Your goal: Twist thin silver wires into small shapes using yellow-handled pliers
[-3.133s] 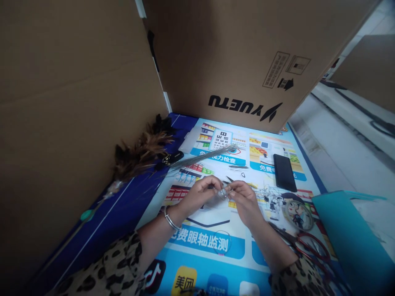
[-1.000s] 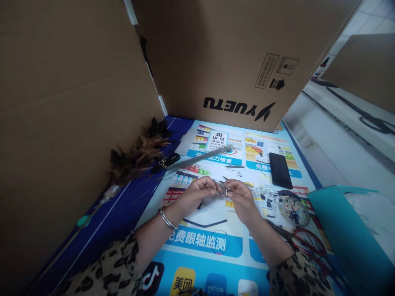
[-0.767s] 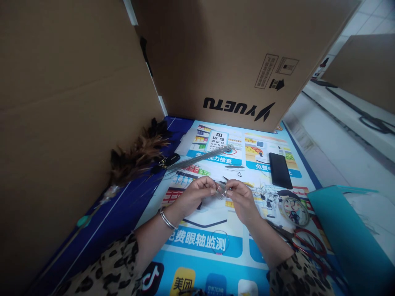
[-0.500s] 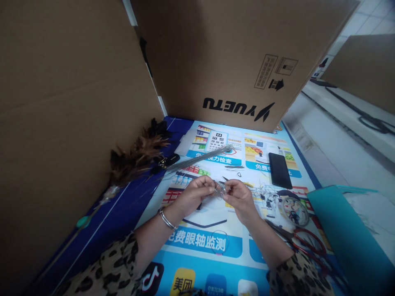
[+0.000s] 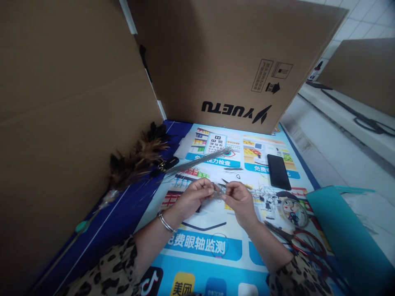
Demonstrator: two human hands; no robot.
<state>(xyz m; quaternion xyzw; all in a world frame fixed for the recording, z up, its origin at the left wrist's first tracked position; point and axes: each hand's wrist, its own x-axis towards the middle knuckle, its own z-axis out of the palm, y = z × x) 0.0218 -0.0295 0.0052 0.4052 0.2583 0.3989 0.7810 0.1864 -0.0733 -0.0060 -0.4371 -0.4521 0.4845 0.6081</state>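
Between my two hands is a small piece of bent thin wire (image 5: pixel 219 192), silvery and looped, its exact shape too fine to make out. My left hand (image 5: pixel 197 195) pinches its left side between thumb and fingertips. From the other side, my right hand (image 5: pixel 239 200) is closed on the wire's right part, thumb against the index finger. Behind the hands lies a pointed tool (image 5: pixel 226 181), partly hidden by the right fingers. Farther back, a bundle of straight thin wires (image 5: pixel 203 158) lies slantwise on the printed mat (image 5: pixel 212 224).
A black phone (image 5: pixel 278 172) lies right of the hands. Nearer are tangled wire pieces (image 5: pixel 262 196), a clear round dish (image 5: pixel 294 212), red-handled scissors (image 5: pixel 308 242) and a teal box (image 5: pixel 348 238). Brown feathers (image 5: pixel 135 158) lie left. Cardboard walls (image 5: pixel 234 61) stand at the back and left.
Both hands keep hold of the wire, with slight shifts of the fingers. The wire has turned a little between them. The whole view has shifted slightly.
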